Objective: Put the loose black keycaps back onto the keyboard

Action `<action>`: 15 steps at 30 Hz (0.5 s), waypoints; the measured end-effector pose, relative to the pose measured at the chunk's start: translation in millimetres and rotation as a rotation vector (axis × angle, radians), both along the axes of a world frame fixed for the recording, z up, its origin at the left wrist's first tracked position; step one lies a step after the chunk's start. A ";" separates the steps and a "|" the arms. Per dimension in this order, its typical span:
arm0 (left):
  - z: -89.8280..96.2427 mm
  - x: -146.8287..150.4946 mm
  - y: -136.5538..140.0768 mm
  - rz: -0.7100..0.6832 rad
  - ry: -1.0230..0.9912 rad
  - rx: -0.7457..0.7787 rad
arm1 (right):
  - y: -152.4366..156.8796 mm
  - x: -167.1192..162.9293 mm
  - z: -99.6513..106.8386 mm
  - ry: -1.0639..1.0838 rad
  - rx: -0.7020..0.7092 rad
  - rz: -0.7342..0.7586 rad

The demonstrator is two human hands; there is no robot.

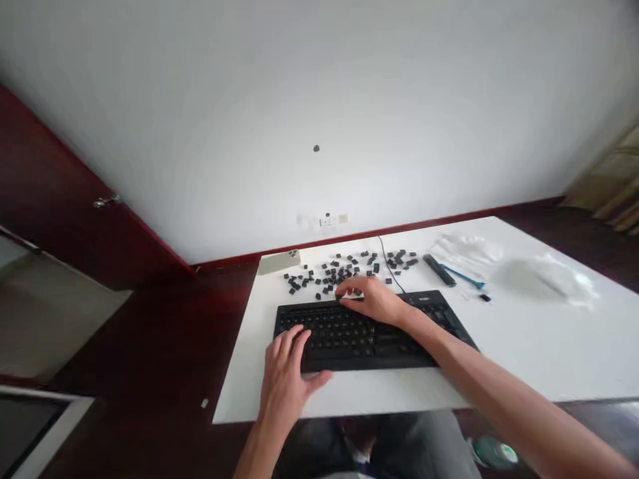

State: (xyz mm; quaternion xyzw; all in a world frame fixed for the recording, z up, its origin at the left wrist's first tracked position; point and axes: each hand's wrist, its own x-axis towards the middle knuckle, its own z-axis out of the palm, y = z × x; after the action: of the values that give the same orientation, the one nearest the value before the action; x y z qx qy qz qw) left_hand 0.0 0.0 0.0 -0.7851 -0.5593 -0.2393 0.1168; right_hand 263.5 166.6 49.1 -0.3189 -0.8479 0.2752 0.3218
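A black keyboard [339, 338] lies on the white table, many of its key positions bare of caps. My left hand [285, 372] rests at its left front corner, fingers spread over the left keys and thumb apart on the table's side. My right hand [372, 299] reaches across to the keyboard's back edge, with thumb and fingertips pinched on a small black keycap [339, 297]. Just beyond that hand, several loose black keycaps [333, 273] are scattered over the table.
The white table [524, 352] stands near a wall. On its right are a black bar-shaped object [439, 270], a blue tool [464, 277], a small black piece [485, 297] and crumpled clear plastic [544, 279]. A pale box [279, 262] sits back left; a cable [387, 259] runs behind the keyboard.
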 end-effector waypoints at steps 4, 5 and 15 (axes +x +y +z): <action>-0.1 3.3 6.1 0.036 -0.033 0.041 | -2.7 -0.4 -1.5 0.003 -0.009 -0.002; -0.9 4.5 7.2 0.051 -0.042 0.057 | -2.9 -0.6 -1.5 0.001 -0.013 -0.001; -14.1 0.4 16.8 0.036 -0.026 0.191 | -4.0 -1.1 3.4 -0.001 -0.076 -0.002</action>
State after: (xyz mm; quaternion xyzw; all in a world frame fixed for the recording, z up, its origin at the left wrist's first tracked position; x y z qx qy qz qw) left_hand 0.4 16.8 -14.1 -0.7569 -0.5495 -0.2995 0.1881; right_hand 262.4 162.6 52.6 -0.3317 -0.8368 0.3066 0.3094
